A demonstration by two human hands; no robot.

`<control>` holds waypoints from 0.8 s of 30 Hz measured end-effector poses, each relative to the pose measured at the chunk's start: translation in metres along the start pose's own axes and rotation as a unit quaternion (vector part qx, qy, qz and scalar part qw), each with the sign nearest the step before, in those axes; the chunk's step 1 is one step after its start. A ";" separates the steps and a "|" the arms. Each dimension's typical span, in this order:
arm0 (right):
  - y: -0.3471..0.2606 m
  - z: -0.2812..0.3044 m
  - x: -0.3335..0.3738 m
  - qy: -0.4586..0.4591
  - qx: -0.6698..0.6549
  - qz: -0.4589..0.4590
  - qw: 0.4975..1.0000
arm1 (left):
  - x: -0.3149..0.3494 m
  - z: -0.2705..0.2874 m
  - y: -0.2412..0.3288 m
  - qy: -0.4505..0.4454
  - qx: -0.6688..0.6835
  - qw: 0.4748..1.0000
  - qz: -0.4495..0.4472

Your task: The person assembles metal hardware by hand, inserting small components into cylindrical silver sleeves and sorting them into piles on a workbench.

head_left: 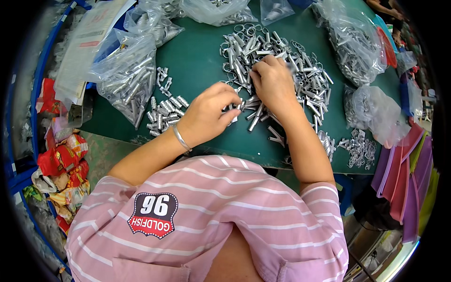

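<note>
A heap of silver metal tubes (312, 89) mixed with metal rings (245, 29) lies on the green table in front of me. At its near left edge, my left hand (209, 115) has thumb and fingers curled toward each other, with small silver metal showing at the tips. I cannot make out the piece they grip. My right hand (275, 84) reaches into the middle of the heap, fingers bent down and closed; what they hold is hidden. Left of my left hand sit ridged silver cylinders (164, 113), with several small metal clips (163, 81) beyond them.
Clear plastic bags of metal parts stand at the left (129, 70), far side (218, 11) and right (354, 44). Small loose fittings (359, 149) lie near the table's front right edge. Blue shelving (35, 94) rises on the left; coloured plastic sheets (399, 174) hang at right.
</note>
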State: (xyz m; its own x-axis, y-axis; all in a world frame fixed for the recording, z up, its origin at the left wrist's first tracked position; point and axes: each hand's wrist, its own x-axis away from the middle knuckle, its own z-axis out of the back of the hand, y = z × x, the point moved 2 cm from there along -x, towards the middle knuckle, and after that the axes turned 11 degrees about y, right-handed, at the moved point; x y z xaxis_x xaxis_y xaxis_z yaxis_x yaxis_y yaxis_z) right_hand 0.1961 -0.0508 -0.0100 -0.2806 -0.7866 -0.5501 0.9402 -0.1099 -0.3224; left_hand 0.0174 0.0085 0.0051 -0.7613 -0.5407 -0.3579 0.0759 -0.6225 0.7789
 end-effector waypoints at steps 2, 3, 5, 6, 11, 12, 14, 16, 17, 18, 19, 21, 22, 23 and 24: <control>0.003 0.005 -0.001 0.014 -0.012 0.011 1.000 | -0.004 0.010 -0.009 0.021 -0.028 0.999 0.030; 0.003 0.010 0.001 0.016 -0.033 -0.007 0.999 | -0.003 0.014 -0.013 0.038 -0.034 0.998 0.033; 0.009 0.023 0.010 0.013 -0.143 -0.123 0.982 | -0.003 0.020 -0.020 0.036 -0.073 0.996 0.042; 0.010 0.035 0.010 0.008 -0.184 -0.189 0.965 | -0.007 0.022 -0.021 0.034 -0.091 0.995 0.032; 0.029 0.057 0.030 0.060 -0.451 -0.343 0.822 | -0.030 0.020 -0.024 -0.027 -0.164 0.986 0.000; 0.029 0.059 0.034 0.059 -0.452 -0.347 0.820 | -0.033 0.016 -0.022 -0.052 -0.121 0.991 0.035; 0.025 0.060 0.043 0.066 -0.471 -0.339 0.812 | -0.041 0.009 -0.012 -0.101 -0.035 0.989 0.105; 0.012 0.057 0.049 0.072 -0.485 -0.366 0.791 | -0.037 -0.005 -0.004 -0.130 0.129 0.961 0.209; 0.006 0.054 0.051 0.076 -0.500 -0.380 0.775 | -0.031 -0.018 -0.007 -0.112 0.217 0.948 0.206; -0.001 0.050 0.051 0.080 -0.515 -0.388 0.760 | -0.031 -0.023 0.000 -0.107 0.285 0.922 0.239; -0.006 0.048 0.053 0.081 -0.516 -0.383 0.762 | -0.031 -0.026 0.003 -0.110 0.314 0.900 0.282; -0.017 0.049 0.051 0.061 -0.546 -0.414 0.726 | -0.030 -0.029 0.007 -0.116 0.368 0.847 0.364; -0.017 0.049 0.052 0.069 -0.544 -0.402 0.733 | -0.030 -0.030 0.008 -0.104 0.381 0.838 0.377; -0.015 0.048 0.053 0.078 -0.542 -0.391 0.740 | -0.030 -0.028 0.009 -0.106 0.388 0.830 0.386; -0.014 0.047 0.054 0.085 -0.540 -0.379 0.747 | -0.029 -0.025 0.009 -0.107 0.396 0.822 0.395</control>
State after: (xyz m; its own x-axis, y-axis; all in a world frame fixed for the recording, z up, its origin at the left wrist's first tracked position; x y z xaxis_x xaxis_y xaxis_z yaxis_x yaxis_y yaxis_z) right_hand 0.1763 -0.1206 0.0009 -0.7594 -0.6490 0.0460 -0.1801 0.1418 -0.9734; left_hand 0.0564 0.0040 0.0095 -0.7776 -0.4354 0.4535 0.2225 0.4841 0.8462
